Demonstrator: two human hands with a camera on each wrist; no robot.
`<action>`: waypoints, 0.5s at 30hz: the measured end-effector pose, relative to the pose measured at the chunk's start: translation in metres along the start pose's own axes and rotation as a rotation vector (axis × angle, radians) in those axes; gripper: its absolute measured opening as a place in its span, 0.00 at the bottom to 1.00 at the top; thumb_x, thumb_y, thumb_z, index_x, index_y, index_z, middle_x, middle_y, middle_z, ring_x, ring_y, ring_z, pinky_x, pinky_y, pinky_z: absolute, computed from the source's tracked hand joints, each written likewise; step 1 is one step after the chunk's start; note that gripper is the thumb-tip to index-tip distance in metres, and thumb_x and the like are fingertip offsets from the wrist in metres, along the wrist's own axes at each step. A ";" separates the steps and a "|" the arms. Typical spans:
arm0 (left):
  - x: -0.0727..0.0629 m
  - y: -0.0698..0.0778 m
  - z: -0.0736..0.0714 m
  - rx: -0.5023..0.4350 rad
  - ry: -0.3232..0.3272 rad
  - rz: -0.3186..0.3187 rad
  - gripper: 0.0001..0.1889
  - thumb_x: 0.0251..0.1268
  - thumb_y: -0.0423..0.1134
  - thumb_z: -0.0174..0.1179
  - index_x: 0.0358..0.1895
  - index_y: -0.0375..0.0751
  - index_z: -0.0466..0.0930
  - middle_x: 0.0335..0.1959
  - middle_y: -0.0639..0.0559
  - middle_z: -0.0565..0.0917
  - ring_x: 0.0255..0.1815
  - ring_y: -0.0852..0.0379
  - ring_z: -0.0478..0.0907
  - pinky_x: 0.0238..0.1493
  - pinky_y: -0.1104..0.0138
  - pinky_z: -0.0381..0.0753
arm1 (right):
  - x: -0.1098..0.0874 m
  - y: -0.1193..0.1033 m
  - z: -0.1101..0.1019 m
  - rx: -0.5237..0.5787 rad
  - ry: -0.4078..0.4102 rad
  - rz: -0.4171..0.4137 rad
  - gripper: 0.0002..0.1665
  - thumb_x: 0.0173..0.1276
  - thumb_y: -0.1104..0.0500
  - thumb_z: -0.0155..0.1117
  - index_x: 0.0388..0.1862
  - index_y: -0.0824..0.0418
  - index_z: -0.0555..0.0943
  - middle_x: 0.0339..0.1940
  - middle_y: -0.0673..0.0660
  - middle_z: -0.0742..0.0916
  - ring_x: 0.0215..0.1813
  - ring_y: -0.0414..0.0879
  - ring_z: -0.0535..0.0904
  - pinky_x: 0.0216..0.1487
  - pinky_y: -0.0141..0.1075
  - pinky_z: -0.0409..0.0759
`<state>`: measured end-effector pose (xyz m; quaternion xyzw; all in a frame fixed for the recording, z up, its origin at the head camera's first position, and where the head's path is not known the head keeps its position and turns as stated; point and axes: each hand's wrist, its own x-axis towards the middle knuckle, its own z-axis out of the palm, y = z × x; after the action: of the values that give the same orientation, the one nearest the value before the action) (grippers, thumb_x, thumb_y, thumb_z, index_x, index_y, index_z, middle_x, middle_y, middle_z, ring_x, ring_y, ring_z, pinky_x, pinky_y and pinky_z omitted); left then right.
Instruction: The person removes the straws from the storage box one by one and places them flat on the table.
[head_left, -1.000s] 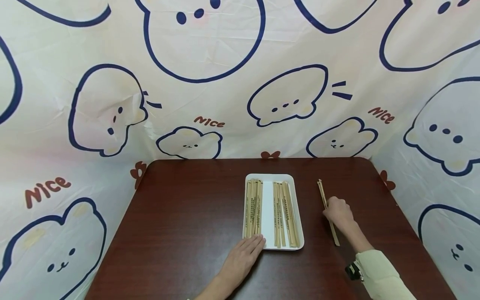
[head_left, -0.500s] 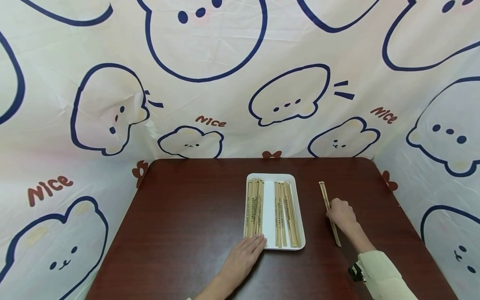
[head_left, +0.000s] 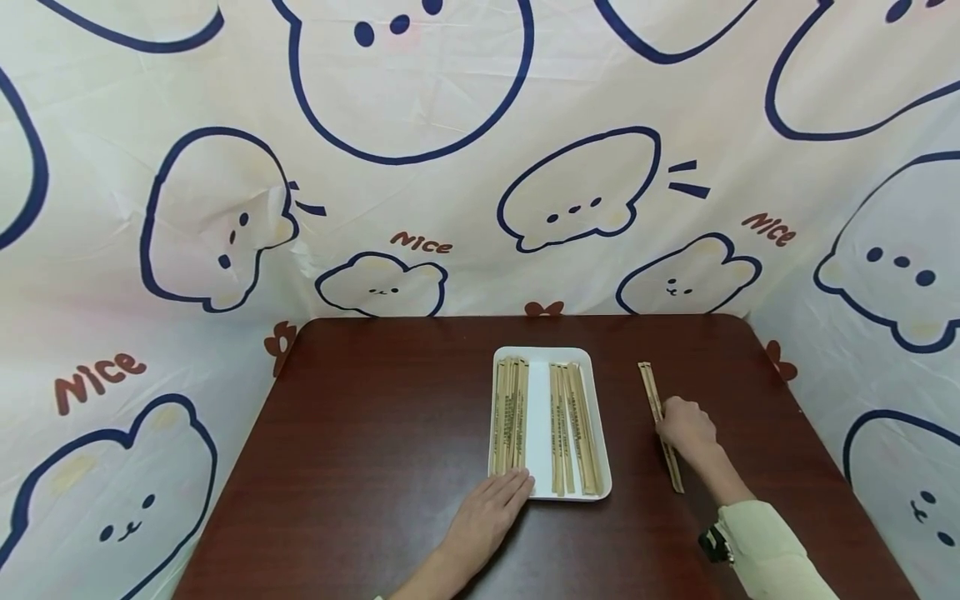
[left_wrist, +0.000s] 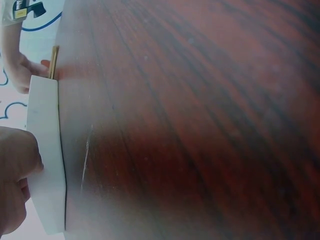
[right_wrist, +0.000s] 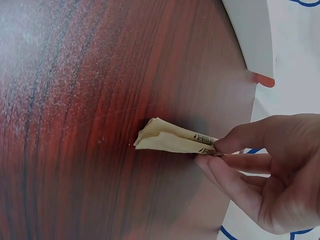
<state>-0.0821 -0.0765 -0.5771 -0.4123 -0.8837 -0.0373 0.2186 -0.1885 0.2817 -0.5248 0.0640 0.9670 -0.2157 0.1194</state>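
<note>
My right hand (head_left: 688, 427) pinches slim, paper-wrapped chopsticks (head_left: 649, 385) with printed sleeves, to the right of the tray. In the right wrist view, thumb and fingertips grip the printed part, and the sleeve ends (right_wrist: 167, 141) reach down to the table. My left hand (head_left: 486, 510) lies over the near left corner of the white tray (head_left: 536, 417), its fingers straight and together. Inside the tray, one bundle of wrapped chopsticks (head_left: 508, 417) lies along the left side. Another group (head_left: 576, 429) lies on the right, with a bare strip between. My left fingers cover the left bundle's near ends.
The dark brown wooden table (head_left: 375, 417) has rounded far corners. A pale curtain (head_left: 465, 200) printed with blue-outlined bears hangs behind it and along both sides. A small black device (head_left: 716, 543) sits at my right sleeve (head_left: 772, 550).
My right hand and the chopsticks in it have shifted very slightly to the right, partly with the view. My left hand stays on the tray corner, and the tray's contents look unchanged.
</note>
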 end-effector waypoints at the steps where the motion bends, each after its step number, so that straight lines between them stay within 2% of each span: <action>1: 0.000 0.000 0.000 0.000 0.002 0.000 0.24 0.62 0.31 0.55 0.64 0.39 0.77 0.63 0.46 0.79 0.65 0.53 0.75 0.65 0.62 0.73 | 0.000 0.000 0.000 -0.003 -0.001 0.002 0.14 0.67 0.69 0.54 0.20 0.60 0.69 0.13 0.52 0.69 0.16 0.44 0.62 0.18 0.34 0.60; 4: 0.000 0.000 0.000 -0.001 0.008 -0.002 0.24 0.63 0.31 0.54 0.64 0.38 0.78 0.63 0.46 0.79 0.65 0.53 0.75 0.65 0.61 0.73 | 0.000 0.000 -0.001 -0.016 0.001 0.006 0.17 0.67 0.68 0.54 0.18 0.57 0.66 0.12 0.50 0.66 0.16 0.43 0.59 0.18 0.34 0.57; 8: 0.000 0.000 0.000 -0.009 0.006 -0.005 0.24 0.63 0.31 0.53 0.64 0.38 0.77 0.64 0.45 0.79 0.65 0.52 0.75 0.65 0.61 0.73 | -0.001 0.001 -0.003 -0.040 0.019 0.001 0.16 0.67 0.67 0.55 0.19 0.58 0.68 0.13 0.51 0.67 0.17 0.44 0.61 0.20 0.37 0.58; 12: 0.000 0.000 0.000 -0.003 -0.001 -0.005 0.25 0.62 0.32 0.50 0.64 0.38 0.77 0.64 0.45 0.79 0.65 0.52 0.75 0.65 0.61 0.73 | -0.001 -0.003 -0.005 -0.044 0.078 -0.032 0.15 0.65 0.68 0.54 0.19 0.59 0.67 0.13 0.51 0.67 0.17 0.44 0.60 0.18 0.37 0.58; 15: -0.001 0.001 0.000 0.005 -0.010 -0.004 0.26 0.62 0.32 0.50 0.64 0.38 0.77 0.64 0.46 0.78 0.65 0.53 0.75 0.65 0.61 0.73 | -0.001 -0.013 -0.007 -0.024 0.124 -0.079 0.10 0.64 0.68 0.55 0.22 0.63 0.70 0.14 0.52 0.68 0.16 0.44 0.61 0.17 0.36 0.59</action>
<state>-0.0809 -0.0767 -0.5775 -0.4101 -0.8856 -0.0335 0.2154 -0.1911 0.2733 -0.5137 0.0374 0.9768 -0.2045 0.0511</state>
